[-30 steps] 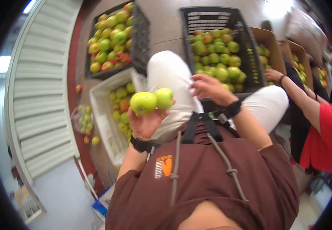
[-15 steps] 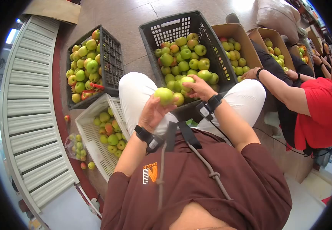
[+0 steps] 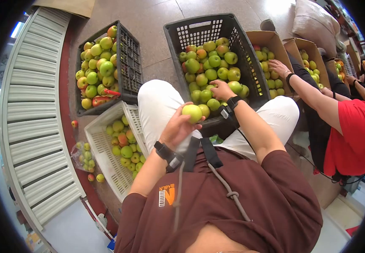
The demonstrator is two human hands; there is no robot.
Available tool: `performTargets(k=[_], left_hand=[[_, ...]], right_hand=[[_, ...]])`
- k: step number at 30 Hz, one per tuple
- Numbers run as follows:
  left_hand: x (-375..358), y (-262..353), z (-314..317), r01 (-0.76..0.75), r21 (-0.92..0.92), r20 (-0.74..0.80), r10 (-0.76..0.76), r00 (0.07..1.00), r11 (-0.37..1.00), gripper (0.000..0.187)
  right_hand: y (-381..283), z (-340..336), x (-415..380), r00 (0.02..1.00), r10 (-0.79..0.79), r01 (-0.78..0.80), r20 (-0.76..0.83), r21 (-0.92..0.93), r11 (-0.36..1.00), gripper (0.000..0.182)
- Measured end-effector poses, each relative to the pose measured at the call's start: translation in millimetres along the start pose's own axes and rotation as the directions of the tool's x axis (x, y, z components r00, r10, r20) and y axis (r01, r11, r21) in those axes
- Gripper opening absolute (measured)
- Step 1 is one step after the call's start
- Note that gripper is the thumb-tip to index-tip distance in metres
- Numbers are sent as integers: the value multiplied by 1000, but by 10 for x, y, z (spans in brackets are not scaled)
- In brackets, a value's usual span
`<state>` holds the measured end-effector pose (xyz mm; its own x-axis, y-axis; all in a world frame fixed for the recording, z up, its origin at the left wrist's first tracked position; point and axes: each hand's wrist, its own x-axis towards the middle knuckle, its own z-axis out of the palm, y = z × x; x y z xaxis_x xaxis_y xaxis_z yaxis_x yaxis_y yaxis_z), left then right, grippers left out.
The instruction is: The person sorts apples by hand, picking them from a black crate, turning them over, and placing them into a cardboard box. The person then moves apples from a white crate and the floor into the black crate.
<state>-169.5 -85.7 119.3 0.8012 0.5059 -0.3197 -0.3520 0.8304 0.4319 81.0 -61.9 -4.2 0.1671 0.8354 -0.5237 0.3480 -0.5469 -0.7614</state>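
Our left hand (image 3: 177,128) grips two green apples (image 3: 196,112) at fingertips, palm raised; right hand (image 3: 221,90) fingers curl on apple (image 3: 209,88) in black crate (image 3: 250,59).

Second green apple (image 3: 204,110) in the left hand (image 3: 178,126): mostly covered by the front green apple (image 3: 192,113); grip on it not discernible. Right hand (image 3: 221,90), over the apples in the black slatted plastic crate (image 3: 233,25): palm side and fingertips hidden, so whether it holds fruit cannot be told. Clear plastic bag of small fruit (image 3: 82,155) on the floor: contents too small to identify; row of brown cardboard boxes (image 3: 313,46) at far right fades into the dark lens edge.
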Motion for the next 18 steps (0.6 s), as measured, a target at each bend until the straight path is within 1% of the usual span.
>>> performTargets(k=[1, 2, 4, 5, 6, 7, 8, 10, 11, 12, 14, 16, 17, 18], left_hand=[[15, -8, -12, 9, -6, -19, -9, 1000, 1000, 43], [29, -11, -22, 16, -9, -38, -16, 999, 1000, 41], [76, -38, -34, -4, -30, -48, 3, 999, 1000, 41], [92, -50, -46, -14, -40, -55, 12, 998, 999, 42], [106, -51, -60, 1, -52, -19, -2, 1000, 999, 44], [120, -53, -71, 19, -64, 18, -18, 1000, 998, 46], [118, -54, -78, 39, -76, 54, -35, 998, 996, 47], [87, -37, -51, 21, -83, 50, -17, 999, 996, 50], [75, -18, -37, 9, -84, 50, -5, 999, 996, 52], [53, -4, -34, 18, -85, 29, -15, 999, 996, 52], [16, 29, -30, 47, -79, -8, -48, 999, 996, 53], [5, 12, -51, 31, -69, -11, -32, 999, 997, 50], [-4, 6, -56, 25, -69, 0, -25, 1000, 997, 49], [1, 4, -54, 17, -71, 13, -16, 1000, 997, 48]], right_hand=[[-257, -19, -252, 996, 56, -68, 73, 177, 982, 41], [-481, -24, -491, 984, 95, -144, 153, 344, 928, 43], [-675, 30, -825, 939, -40, -170, 341, 563, 809, 49], [-776, 63, -1000, 912, -131, -150, 389, 614, 775, 52], [-854, 100, -1134, 876, -224, -135, 428, 663, 737, 54], [-886, 139, -1191, 886, -229, -63, 404, 593, 802, 50], [-863, 144, -1159, 889, -192, -104, 417, 590, 801, 48], [-870, 98, -1040, 891, -121, -178, 437, 582, 794, 44], [-898, 80, -981, 913, -35, -234, 406, 593, 770, 38], [-771, 100, -801, 938, -46, -209, 344, 666, 717, 37], [-708, 63, -572, 974, 108, -217, 199, 679, 702, 38], [-519, 51, -322, 977, 193, -198, 91, 718, 667, 43], [-367, 27, -205, 971, 210, -224, 112, 728, 648, 46], [-345, -11, -222, 970, 229, -215, 85, 744, 633, 46]])
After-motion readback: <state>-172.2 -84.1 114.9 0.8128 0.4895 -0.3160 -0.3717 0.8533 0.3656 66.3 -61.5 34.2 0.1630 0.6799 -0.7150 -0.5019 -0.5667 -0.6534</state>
